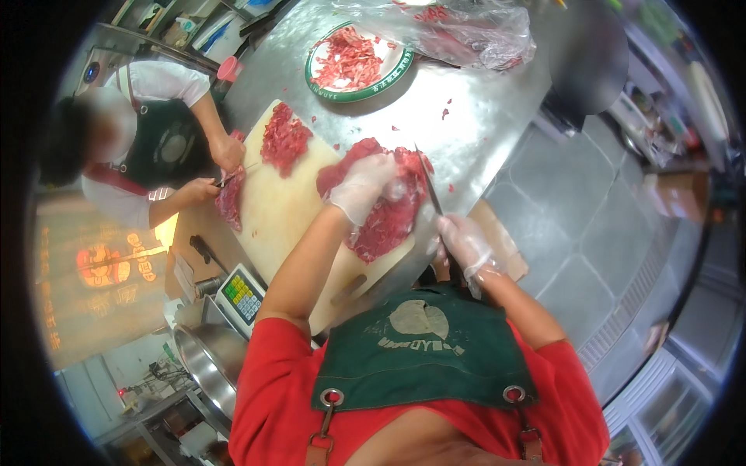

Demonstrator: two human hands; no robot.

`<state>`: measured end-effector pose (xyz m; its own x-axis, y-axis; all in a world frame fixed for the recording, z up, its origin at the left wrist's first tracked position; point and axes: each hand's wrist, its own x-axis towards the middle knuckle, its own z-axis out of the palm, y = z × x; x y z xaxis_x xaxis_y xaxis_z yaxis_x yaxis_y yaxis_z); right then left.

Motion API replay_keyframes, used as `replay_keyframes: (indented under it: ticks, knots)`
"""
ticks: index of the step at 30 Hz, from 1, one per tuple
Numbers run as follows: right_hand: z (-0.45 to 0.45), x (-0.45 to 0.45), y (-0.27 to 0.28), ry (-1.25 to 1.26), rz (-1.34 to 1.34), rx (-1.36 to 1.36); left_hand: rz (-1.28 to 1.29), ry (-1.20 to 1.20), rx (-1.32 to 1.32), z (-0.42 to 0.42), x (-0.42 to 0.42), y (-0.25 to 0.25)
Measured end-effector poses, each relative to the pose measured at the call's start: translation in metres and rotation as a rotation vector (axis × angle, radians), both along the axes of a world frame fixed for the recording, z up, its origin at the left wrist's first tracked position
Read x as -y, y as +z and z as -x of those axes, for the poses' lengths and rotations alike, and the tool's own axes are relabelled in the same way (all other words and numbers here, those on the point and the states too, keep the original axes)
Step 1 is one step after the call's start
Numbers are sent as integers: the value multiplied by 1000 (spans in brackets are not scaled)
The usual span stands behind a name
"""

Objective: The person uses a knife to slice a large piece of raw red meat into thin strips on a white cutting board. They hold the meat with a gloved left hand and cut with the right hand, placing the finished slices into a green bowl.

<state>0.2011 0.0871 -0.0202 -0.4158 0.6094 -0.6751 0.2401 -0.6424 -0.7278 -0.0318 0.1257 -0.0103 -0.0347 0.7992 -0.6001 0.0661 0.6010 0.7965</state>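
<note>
A large slab of raw red meat [387,224] lies across the right end of a white cutting board [280,215]. My left hand [367,180], in a clear plastic glove, rests on the meat's upper part, fingers bent against it. My gloved right hand [463,242] grips the handle of a long knife [430,180], whose blade points away from me beside the meat's right edge. Small cut pieces of meat [285,140] are heaped at the board's far end. Beyond the board, a green-rimmed plate [358,96] holds sliced meat.
Clear plastic bags [466,35] lie at the back of the steel table [466,128]. At left, a co-worker's hands [213,169] hold meat and a knife by the board. A scale [239,297] and a steel bowl [201,361] stand near my left arm.
</note>
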Motion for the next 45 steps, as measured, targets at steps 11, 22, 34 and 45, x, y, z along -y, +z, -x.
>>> replay_keyframes:
  ticks: [11, 22, 34, 45]
  knots:
    - [-12, -5, -9, -227, 174, -201, -356, -542, -661, -12, -41, -62]
    - [3, -5, -11, -193, 188, -163, -26, -595, -712, -45, -43, -5]
    - [40, -46, -18, -147, 119, -103, 86, -201, -304, -11, -31, -21]
    - [34, -28, -8, -109, 116, -68, -12, -195, -322, -3, -25, -29]
